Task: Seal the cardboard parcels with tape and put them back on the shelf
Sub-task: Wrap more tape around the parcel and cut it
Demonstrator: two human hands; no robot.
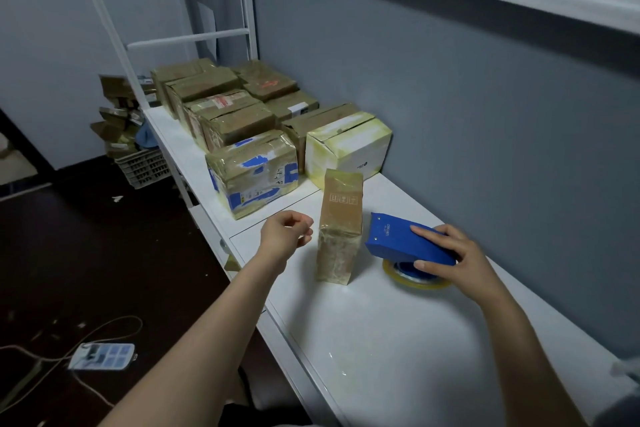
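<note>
A tall, narrow cardboard parcel (340, 225), wrapped in shiny tape, stands upright on the white shelf top (398, 340). My left hand (287, 230) hovers just left of it with fingers loosely curled, holding nothing and not touching it. My right hand (453, 258) grips a blue tape dispenser (398, 241) that rests on the surface right of the parcel, its yellowish tape roll (415, 279) underneath. Several taped parcels (252, 128) are lined up farther back along the shelf.
A grey wall runs along the right side of the shelf. A white metal frame (187, 38) rises at the far end. On the dark floor to the left lie a power strip (102, 355) with cable and a crate (143, 166) stacked with boxes.
</note>
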